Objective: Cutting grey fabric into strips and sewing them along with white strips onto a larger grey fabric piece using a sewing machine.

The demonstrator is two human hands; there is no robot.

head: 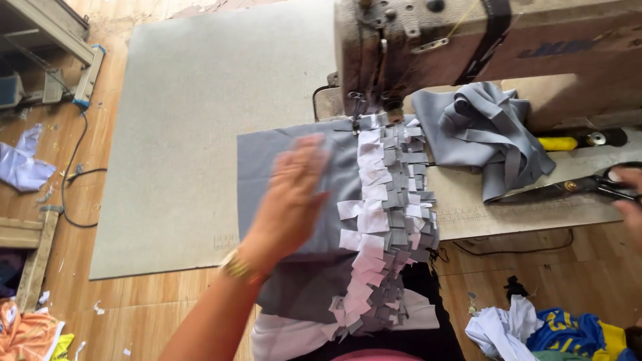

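Note:
My left hand (294, 197) lies flat and blurred on a grey fabric panel (267, 164) spread over the sewing table, fingers apart. To its right runs a strip of small overlapping white and grey labels (388, 207) leading up to the needle of an old beige sewing machine (428, 47). At the right frame edge, my right hand (630, 197) holds the handles of black scissors (568, 188) lying on the table. A gold bracelet (239, 267) sits on my left wrist.
A heap of grey fabric strips (485, 130) lies under the machine arm. A grey board (194, 120) covers the wooden table. A yellow-handled tool (558, 143) lies behind the scissors. Coloured cloth (555, 334) is piled on the floor at the lower right, more scraps at the left.

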